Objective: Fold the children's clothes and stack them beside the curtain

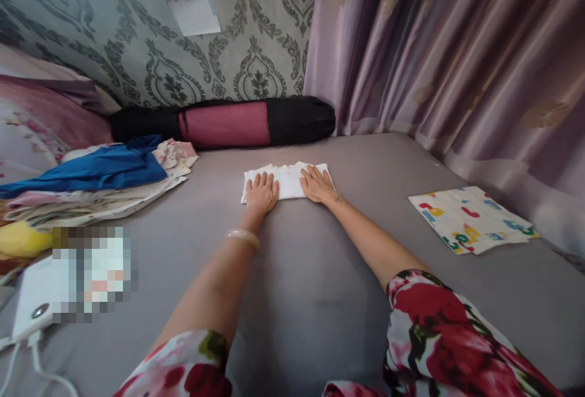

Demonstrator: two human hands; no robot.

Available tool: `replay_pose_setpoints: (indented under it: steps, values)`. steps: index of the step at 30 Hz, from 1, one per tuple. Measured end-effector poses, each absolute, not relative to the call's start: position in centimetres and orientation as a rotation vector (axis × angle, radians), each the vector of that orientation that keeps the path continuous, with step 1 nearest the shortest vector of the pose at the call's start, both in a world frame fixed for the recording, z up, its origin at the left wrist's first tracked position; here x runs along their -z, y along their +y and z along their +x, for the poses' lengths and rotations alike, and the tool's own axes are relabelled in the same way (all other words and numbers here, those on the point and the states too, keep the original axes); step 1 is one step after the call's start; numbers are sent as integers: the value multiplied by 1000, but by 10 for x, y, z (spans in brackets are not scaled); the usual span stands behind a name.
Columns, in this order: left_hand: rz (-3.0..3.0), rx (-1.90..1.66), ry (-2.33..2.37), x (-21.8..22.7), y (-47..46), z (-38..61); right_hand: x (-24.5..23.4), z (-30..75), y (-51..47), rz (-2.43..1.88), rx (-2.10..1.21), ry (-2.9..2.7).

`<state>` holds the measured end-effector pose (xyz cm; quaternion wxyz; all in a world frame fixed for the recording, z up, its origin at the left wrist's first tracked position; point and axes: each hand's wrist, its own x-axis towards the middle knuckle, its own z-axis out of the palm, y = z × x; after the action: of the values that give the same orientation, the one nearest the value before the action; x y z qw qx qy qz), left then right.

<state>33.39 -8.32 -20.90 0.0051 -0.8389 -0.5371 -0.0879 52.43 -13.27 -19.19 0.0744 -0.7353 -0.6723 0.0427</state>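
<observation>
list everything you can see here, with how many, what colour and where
folded cloth: 1, white, under both hands
printed cloth: 1, white with multicoloured shapes, right
covered surface: 1, grey, beneath everything
long bag: 1, black and pink, along the wall
cloth pile: count unclear, blue, white, pink, left
yellow item: 1, yellow, left edge
device: 1, white, cabled, lower left
blurred item: unclear, beside device
bedding: count unclear, pink, floral, far left
wall: 1, grey, dark-patterned, back
rectangle: 1, pale, on wall
curtain: mauve, right
bangle: 1, pale, left wrist
sleeves: 2, floral, bottom
left hand: 1, on white cloth
right hand: 1, same cloth
</observation>
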Motion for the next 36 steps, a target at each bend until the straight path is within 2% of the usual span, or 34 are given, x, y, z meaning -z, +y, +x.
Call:
replay_pose_setpoints:
  steps: [13,18,29,33,36]
  values:
    - [-2605,182,-1686,203,-86,335,190,531,-131,-2201,-248,-2025]
    - [-2544,172,-1728,205,-84,337,190,540,-129,-2241,-36,-1932]
    - [-2608,174,-1629,192,-73,331,201,545,-129,-2264,-40,-1915]
    - [-2656,10,-1633,179,-50,325,192,552,-122,-2249,-2,-1960]
    - [-2682,-108,-1635,169,-31,322,182,564,-110,-2265,-95,-2008]
